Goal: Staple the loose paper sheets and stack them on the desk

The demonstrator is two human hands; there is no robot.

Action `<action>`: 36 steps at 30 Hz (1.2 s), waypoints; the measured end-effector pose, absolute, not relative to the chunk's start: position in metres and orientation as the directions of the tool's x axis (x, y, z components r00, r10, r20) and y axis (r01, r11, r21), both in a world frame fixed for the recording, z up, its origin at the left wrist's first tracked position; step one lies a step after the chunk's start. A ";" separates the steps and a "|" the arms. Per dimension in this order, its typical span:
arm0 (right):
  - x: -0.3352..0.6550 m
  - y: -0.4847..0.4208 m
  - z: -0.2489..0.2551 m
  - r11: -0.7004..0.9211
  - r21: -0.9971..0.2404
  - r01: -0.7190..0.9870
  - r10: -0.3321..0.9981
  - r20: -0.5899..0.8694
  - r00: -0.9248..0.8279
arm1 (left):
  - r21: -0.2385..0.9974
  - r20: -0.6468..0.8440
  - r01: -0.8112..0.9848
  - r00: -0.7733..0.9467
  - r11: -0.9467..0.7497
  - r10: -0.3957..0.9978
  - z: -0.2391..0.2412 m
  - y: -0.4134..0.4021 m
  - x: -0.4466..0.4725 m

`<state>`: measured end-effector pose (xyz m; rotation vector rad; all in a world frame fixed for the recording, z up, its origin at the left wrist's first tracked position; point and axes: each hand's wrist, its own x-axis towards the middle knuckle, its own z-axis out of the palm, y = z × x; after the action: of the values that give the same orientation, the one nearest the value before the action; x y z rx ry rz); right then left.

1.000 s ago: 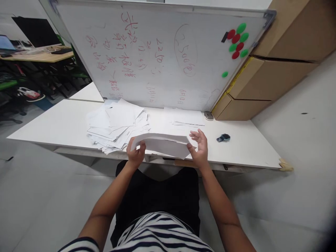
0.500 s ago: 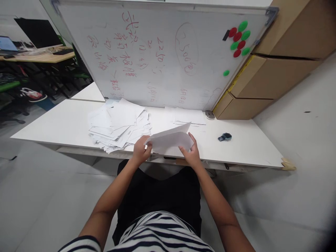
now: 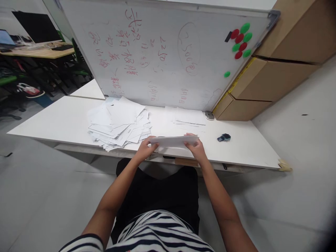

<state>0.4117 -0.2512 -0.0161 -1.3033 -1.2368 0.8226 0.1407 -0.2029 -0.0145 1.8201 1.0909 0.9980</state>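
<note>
A white sheet of paper (image 3: pixel 173 141) is stretched between my two hands over the front edge of the desk, seen at a steep angle. My left hand (image 3: pixel 147 149) pinches its left end, thumb on the near face. On the other end my right hand (image 3: pixel 195 148) is closed, its thumb in front and its fingers behind the top edge. I cannot tell whether it is one sheet or a few. Left of my left hand lies a messy pile of papers (image 3: pixel 120 122). Behind the held sheet, a flatter stack of paper (image 3: pixel 183 114) rests against the whiteboard's foot.
The whiteboard (image 3: pixel 168 70), with red writing and round magnets, stands along the back of the white desk (image 3: pixel 244 150). Cardboard boxes (image 3: pixel 286 78) are stacked at the right. A dark watch-like object (image 3: pixel 224 137) and a grey mouse-like object (image 3: pixel 209 115) lie on the desk.
The sheet's raised, slanting top edge has come down level, and its two edges now lie close together. My right hand has shifted slightly right and closed on its end; the left still holds on.
</note>
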 end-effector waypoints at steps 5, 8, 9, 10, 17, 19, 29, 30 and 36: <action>0.418 -0.254 -0.025 0.174 -0.981 0.082 0.966 0.186 0.180 | 0.938 0.108 0.277 0.339 -0.209 0.935 -0.012 -0.203 0.143; 0.421 -0.255 -0.030 0.160 -0.986 0.048 0.974 0.166 0.155 | 0.960 0.079 0.223 0.375 -0.172 0.924 -0.015 -0.201 0.145; 0.421 -0.255 -0.032 0.156 -0.987 0.041 0.973 0.161 0.164 | 0.970 0.065 0.194 0.373 -0.147 0.925 -0.018 -0.200 0.146; 0.422 -0.255 -0.034 0.150 -0.988 0.034 0.973 0.154 0.173 | 0.979 0.050 0.167 0.367 -0.118 0.929 -0.021 -0.199 0.148; 0.415 -0.253 -0.056 -0.011 -0.998 0.056 0.970 0.003 0.244 | 0.970 -0.048 0.242 0.325 -0.034 0.945 -0.040 -0.202 0.157; 0.410 -0.254 -0.060 -0.036 -0.997 0.064 0.960 -0.017 0.279 | 0.963 -0.038 0.262 0.338 -0.055 0.940 -0.041 -0.204 0.159; 0.406 -0.262 -0.047 -0.085 -0.996 0.036 0.959 -0.072 0.274 | 0.969 -0.113 0.246 0.393 0.014 0.913 -0.029 -0.200 0.152; 0.406 -0.262 -0.044 -0.086 -0.996 0.031 0.961 -0.074 0.267 | 0.968 -0.119 0.249 0.410 0.015 0.904 -0.028 -0.199 0.151; 0.405 -0.266 -0.038 -0.093 -0.995 0.035 0.964 -0.081 0.255 | 0.970 -0.099 0.242 0.379 0.005 0.920 -0.021 -0.199 0.149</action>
<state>0.4049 -0.2658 -0.0382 -1.4173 -1.0074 1.0565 0.1490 -0.1987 -0.0215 1.5019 1.0936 0.7476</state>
